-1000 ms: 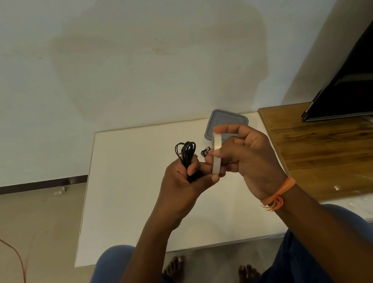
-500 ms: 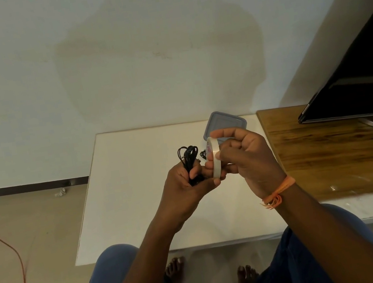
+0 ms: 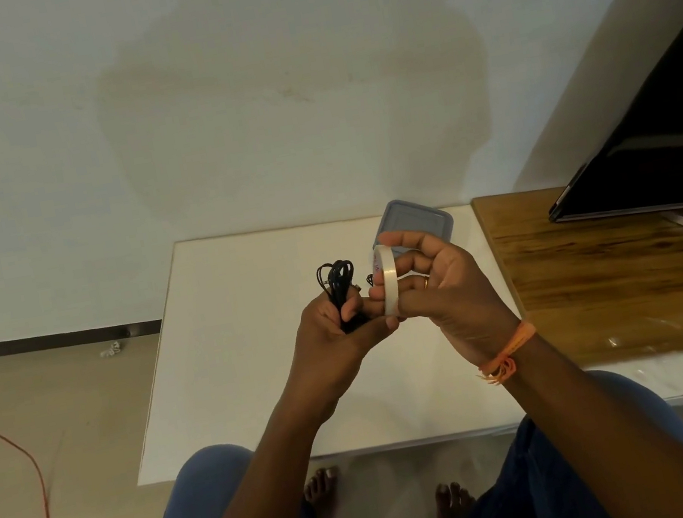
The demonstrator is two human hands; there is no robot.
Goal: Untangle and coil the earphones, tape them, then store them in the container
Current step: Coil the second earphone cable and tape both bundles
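My left hand [image 3: 334, 336] grips a coiled bundle of black earphones [image 3: 338, 283], whose loops stick up above the fist. My right hand [image 3: 439, 287] holds a roll of clear tape [image 3: 387, 279] upright between thumb and fingers, right beside the left hand. The left thumb tip touches the lower edge of the roll. Both hands hover over a white table [image 3: 245, 342]. A grey lidded container [image 3: 416, 219] sits on the table behind the right hand, partly hidden by it. A small black piece [image 3: 370, 279] shows just left of the roll.
A wooden tabletop [image 3: 605, 282] adjoins the white table on the right, with a dark screen [image 3: 666, 159] on a stand. An orange cable [image 3: 14, 449] runs over the floor at left. My knees and bare feet show below the table's front edge.
The tape roll has turned slightly in my right hand, showing more of its round face. Both hands stay close together in about the same place.
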